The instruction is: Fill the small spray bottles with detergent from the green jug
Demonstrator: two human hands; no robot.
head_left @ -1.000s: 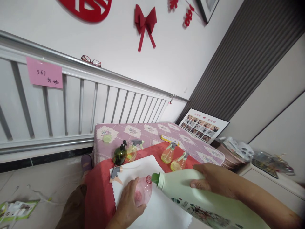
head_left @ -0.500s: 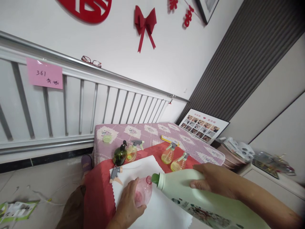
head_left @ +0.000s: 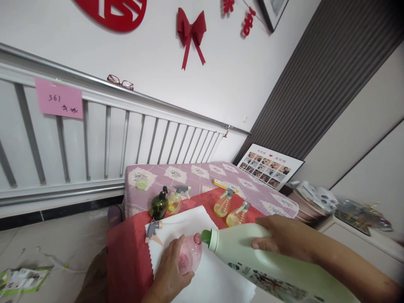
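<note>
My left hand (head_left: 173, 267) is wrapped around a clear pink bottle (head_left: 191, 253) with no top on its threaded neck, tilted a little to the right. From the right, my right hand (head_left: 279, 239) grips a large pale green jug (head_left: 246, 244), which lies almost level. The jug's green spout (head_left: 205, 236) is right beside the pink bottle's mouth; no stream of liquid can be made out. Left of the bottle, a grey and peach spray trigger head (head_left: 153, 230) rests on a white scalloped cloth (head_left: 195, 216).
Behind the cloth stand a dark green pump bottle (head_left: 158, 205) and a yellowish spray bottle (head_left: 175, 203). Two more yellowish spray bottles, one nearer the back (head_left: 222, 204) and one by the jug (head_left: 237, 216), stand on the red cloth (head_left: 205, 198). A yellow box (head_left: 224, 185) lies behind them.
</note>
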